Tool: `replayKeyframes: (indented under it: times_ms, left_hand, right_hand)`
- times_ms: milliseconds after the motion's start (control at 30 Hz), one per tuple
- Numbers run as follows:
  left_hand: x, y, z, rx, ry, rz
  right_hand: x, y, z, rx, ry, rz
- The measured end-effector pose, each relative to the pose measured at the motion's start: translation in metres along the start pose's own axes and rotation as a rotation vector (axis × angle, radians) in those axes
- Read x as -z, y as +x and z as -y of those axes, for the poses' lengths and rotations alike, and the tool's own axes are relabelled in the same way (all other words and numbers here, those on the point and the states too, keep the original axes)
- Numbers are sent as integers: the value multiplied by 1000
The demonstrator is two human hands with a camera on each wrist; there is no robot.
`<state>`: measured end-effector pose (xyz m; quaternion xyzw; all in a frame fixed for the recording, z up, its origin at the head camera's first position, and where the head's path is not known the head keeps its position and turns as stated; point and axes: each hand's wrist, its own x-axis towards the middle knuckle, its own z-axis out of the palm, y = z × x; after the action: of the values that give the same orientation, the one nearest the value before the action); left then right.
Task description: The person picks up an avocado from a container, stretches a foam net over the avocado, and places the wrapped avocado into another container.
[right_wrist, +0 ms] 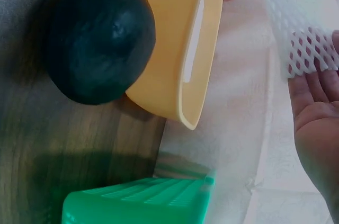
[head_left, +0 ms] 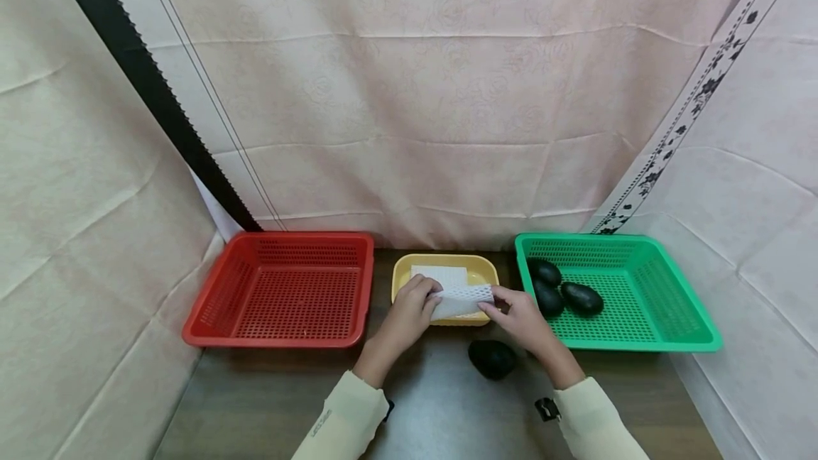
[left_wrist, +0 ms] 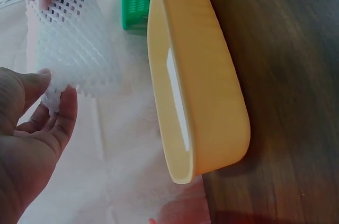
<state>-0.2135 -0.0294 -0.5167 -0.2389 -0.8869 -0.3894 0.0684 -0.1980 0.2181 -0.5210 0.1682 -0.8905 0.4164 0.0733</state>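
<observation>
A white foam mesh sleeve [head_left: 461, 297] is held up between both hands, above the yellow tray [head_left: 491, 270]. My left hand [head_left: 412, 309] pinches one end of it between thumb and fingers, as the left wrist view shows. At the opposite end, my right hand [head_left: 520, 319] grips the netted edge, its fingers partly hidden by the mesh. Inside the tray lies more white foam netting [head_left: 441, 274]. A dark avocado [head_left: 492, 359] rests on the table in front of the tray, below the right hand and apart from it.
To the left stands a red basket [head_left: 300, 304] with nothing visible in it. On the right, a green basket [head_left: 645, 297] holds several dark avocados [head_left: 582, 299] at its left side. Cloth curtains [head_left: 409, 126] hang behind and at both sides of the table [head_left: 434, 417].
</observation>
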Motion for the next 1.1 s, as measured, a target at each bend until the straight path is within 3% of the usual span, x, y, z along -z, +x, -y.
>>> replayKeyframes:
  times_ms: [167,333,467,733,933,1100]
  left_hand:
    - [3,-3,-6,-3,41,23]
    - [5,-3,-15,-112,234,18]
    - [4,-1,-26,-205,292,-2]
    - [-3,1,-37,-289,295,-22]
    - [-7,-2,-37,-316,211,-81]
    - [-9,-4,-34,-307,139,-121]
  right_hand:
    - [-3,-3,3,11,17,-14]
    - [-3,-4,9,75,1,-45]
    - [-3,-3,13,161,-80,-58]
    - [-4,-4,23,222,-137,-66]
    - [-4,-5,24,250,-109,-63]
    - [-5,-7,20,225,-86,-7]
